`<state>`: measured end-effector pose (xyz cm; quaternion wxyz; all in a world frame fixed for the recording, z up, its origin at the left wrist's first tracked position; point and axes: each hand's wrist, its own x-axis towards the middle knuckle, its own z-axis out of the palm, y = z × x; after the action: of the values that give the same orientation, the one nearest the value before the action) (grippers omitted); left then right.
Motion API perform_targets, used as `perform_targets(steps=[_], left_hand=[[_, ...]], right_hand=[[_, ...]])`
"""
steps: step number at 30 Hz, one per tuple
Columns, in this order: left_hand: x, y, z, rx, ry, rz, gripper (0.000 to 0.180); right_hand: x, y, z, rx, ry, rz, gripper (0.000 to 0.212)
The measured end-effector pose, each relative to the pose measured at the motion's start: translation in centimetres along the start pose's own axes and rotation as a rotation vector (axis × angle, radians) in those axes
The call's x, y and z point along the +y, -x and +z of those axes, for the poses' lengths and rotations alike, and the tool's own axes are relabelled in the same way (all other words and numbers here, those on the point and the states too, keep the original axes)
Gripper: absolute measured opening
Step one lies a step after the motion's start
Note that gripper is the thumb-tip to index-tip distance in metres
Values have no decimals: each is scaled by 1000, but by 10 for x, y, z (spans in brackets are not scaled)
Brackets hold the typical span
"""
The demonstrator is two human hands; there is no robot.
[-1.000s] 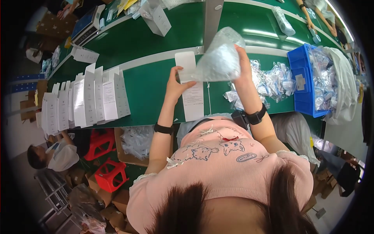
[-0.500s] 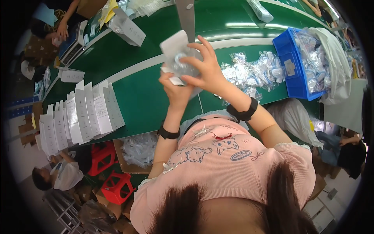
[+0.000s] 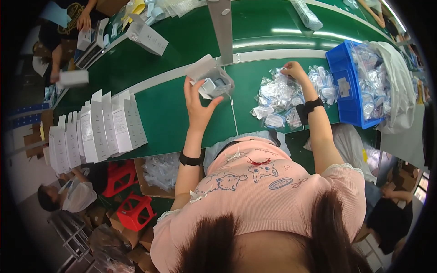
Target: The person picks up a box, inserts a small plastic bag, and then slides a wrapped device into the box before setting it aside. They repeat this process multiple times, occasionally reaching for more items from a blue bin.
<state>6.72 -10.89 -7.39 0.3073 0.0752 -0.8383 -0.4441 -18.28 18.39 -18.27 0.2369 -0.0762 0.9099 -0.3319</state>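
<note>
In front of me a small white box has its flap up and its mouth toward me; grey-white pieces show inside. My left hand grips its near side, fingers along the left and thumb at the right. To the right lies a pile of small clear packets with white and pale-blue contents. My right hand reaches to the pile's far edge, fingertips pinched on one packet.
A row of upright white boxes stands at the left. A blue bin full of packets stands at the right beside white sacking. A metal post rises behind the box. Another person's hand is at the far left.
My right hand has left the box and moved right to the packets. My left hand still holds the box, now tipped with its inside visible. A co-worker's white box at far left has moved.
</note>
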Motion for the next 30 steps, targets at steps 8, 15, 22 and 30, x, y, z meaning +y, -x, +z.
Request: perform_targets(steps=[8, 15, 22, 30], left_hand=[[14, -19, -7, -1, -154, -181, 16], [17, -33, -14, 53, -65, -495, 15], [-7, -25, -12, 141, -78, -256, 14], [-4, -36, -11, 230, 90, -311, 15]], right_hand=[[-80, 55, -35, 22, -270, -328, 17], [-214, 134, 3, 48, -667, -935, 17], [-230, 124, 47, -94, 19, -1291, 17], [-228, 134, 50, -45, 355, -1357, 24]])
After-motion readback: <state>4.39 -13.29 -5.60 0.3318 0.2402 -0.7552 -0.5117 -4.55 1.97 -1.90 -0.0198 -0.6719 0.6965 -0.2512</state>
